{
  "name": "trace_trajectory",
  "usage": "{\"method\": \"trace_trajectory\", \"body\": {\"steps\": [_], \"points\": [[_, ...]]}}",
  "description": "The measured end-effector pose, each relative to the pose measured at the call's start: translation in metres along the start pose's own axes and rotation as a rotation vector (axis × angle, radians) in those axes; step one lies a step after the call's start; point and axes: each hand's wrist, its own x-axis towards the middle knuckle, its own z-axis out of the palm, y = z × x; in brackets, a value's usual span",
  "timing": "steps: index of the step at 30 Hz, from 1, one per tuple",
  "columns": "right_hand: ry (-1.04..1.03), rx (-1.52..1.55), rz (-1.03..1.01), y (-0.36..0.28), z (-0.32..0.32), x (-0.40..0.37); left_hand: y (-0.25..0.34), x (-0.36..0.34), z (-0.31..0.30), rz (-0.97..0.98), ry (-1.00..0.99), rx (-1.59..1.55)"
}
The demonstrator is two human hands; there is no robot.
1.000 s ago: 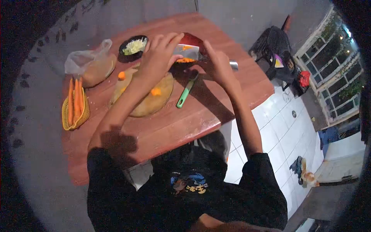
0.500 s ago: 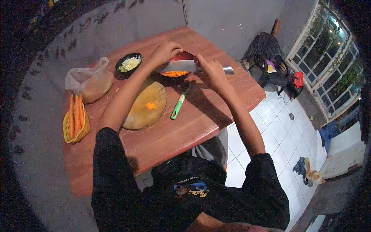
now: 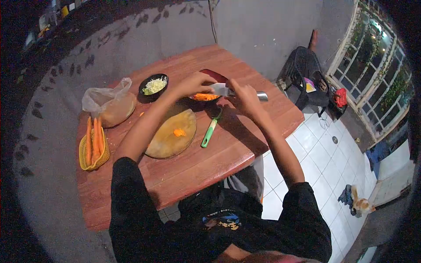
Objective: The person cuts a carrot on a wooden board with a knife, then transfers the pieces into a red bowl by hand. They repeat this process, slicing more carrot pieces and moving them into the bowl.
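Observation:
My right hand [image 3: 245, 97] is closed round a knife [image 3: 221, 89] with a broad, shiny blade, held over a dark bowl of shredded carrot [image 3: 204, 97]. The fingers of my left hand [image 3: 199, 84] are bent against the blade's far end; their tips are partly hidden. Below my hands lies a peeler [image 3: 209, 133] with a green and white handle. A small heap of cut carrot [image 3: 179, 132] rests on the round wooden chopping board [image 3: 169, 142], beside my left forearm. Something silver [image 3: 262, 96] shows just past my right hand.
At the left, whole carrots [image 3: 95, 142] stick out of a yellow basket [image 3: 105, 158]. Behind it sit a plastic bag [image 3: 115, 107] and a black bowl [image 3: 144, 94] of pale shreds [image 3: 155, 85]. A dark chair [image 3: 302, 72] stands beyond the table [image 3: 210, 164]; a cat [image 3: 362, 204] is on the floor.
The blade has tilted and shows less of its flat side. My left fingers have come down onto it, closer to my right hand. The whole view has shifted slightly, with the table lower.

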Motion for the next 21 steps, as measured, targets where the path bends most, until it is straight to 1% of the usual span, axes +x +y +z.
{"method": "trace_trajectory", "body": {"steps": [2, 4, 6, 7, 8, 10, 11, 13, 14, 16, 17, 19, 20, 21], "points": [[-0.001, -0.014, -0.014, 0.0, -0.001, -0.001, -0.001, 0.007, 0.0, -0.027, -0.001, -0.012], [-0.063, -0.026, 0.028, 0.007, 0.006, -0.005, 0.003, 0.013, -0.002, -0.051, -0.002, -0.029], [-0.056, -0.031, 0.035, -0.001, -0.004, -0.006, -0.006, 0.021, 0.001, -0.007, 0.141, 0.076], [-0.051, -0.033, 0.044, -0.005, -0.009, -0.007, -0.012, 0.023, 0.002, -0.009, 0.191, 0.072], [-0.052, -0.036, 0.045, -0.005, -0.012, -0.009, -0.015, 0.025, 0.001, -0.007, 0.193, 0.07], [-0.068, -0.045, 0.051, -0.003, -0.018, -0.014, -0.023, 0.029, -0.004, 0.062, 0.146, 0.191], [-0.068, -0.048, 0.057, -0.002, -0.021, -0.016, -0.027, 0.031, -0.002, 0.067, 0.143, 0.188], [-0.07, -0.063, 0.051, -0.001, -0.028, -0.022, -0.034, 0.032, 0.002, 0.039, 0.159, 0.05], [-0.073, -0.062, 0.053, 0.0, -0.031, -0.025, -0.039, 0.032, 0.004, 0.039, 0.158, 0.047], [-0.042, -0.058, 0.045, 0.003, -0.036, -0.033, -0.049, 0.029, 0.007, -0.02, 0.008, -0.077], [-0.047, -0.055, 0.041, -0.001, -0.043, -0.038, -0.053, 0.026, 0.009, -0.027, 0.011, -0.08], [-0.062, 0.05, 0.128, -0.017, -0.062, -0.05, -0.06, 0.017, 0.013, 0.087, -0.022, 0.133], [-0.07, 0.052, 0.123, -0.022, -0.069, -0.056, -0.06, 0.011, 0.014, 0.081, -0.018, 0.127], [-0.096, 0.075, 0.22, -0.027, -0.076, -0.063, -0.055, 0.002, 0.013, 0.071, 0.051, 0.195]]}}
